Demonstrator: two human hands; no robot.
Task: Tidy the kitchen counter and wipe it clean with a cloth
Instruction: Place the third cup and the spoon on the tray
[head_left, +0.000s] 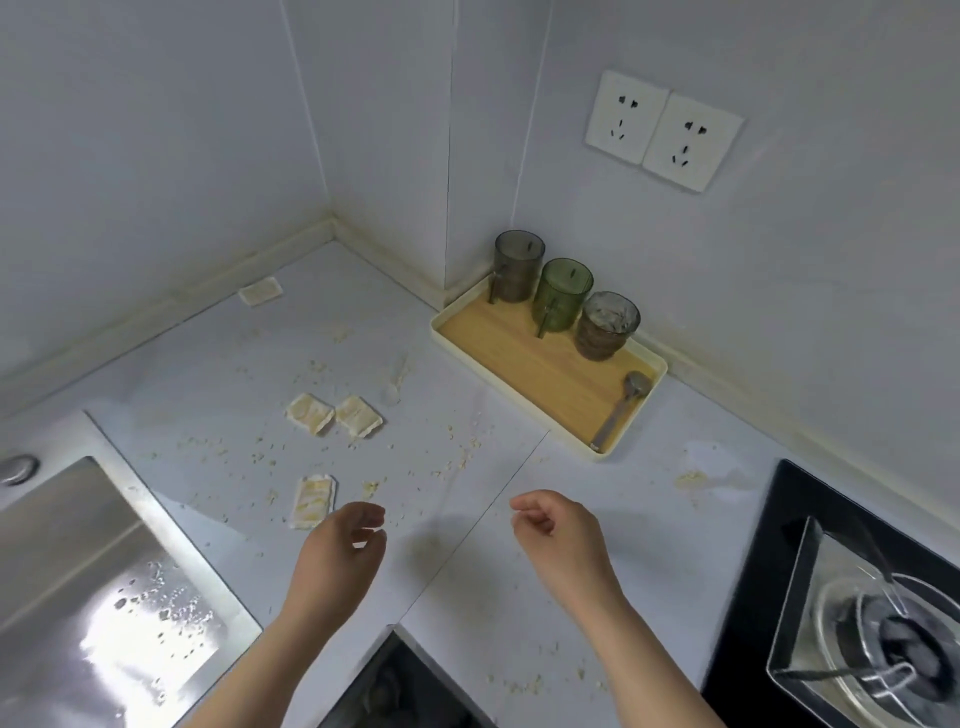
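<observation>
The grey counter (467, 545) is strewn with crumbs and several pale crackers: one (310, 500) near the front, two (332, 414) side by side in the middle, and one (261, 291) by the back wall. My left hand (340, 556) hovers just right of the front cracker, fingers loosely curled and holding nothing. Over the bare counter to the right, my right hand (558, 535) hangs the same way, empty. No cloth is in view.
A cream tray (524, 364) with a wooden base sits in the right corner, carrying three glass cups (563, 296) and a spoon (626, 402). A steel sink (98, 582) lies at the left, a gas hob (857, 623) at the right. Two wall sockets (662, 130) are above.
</observation>
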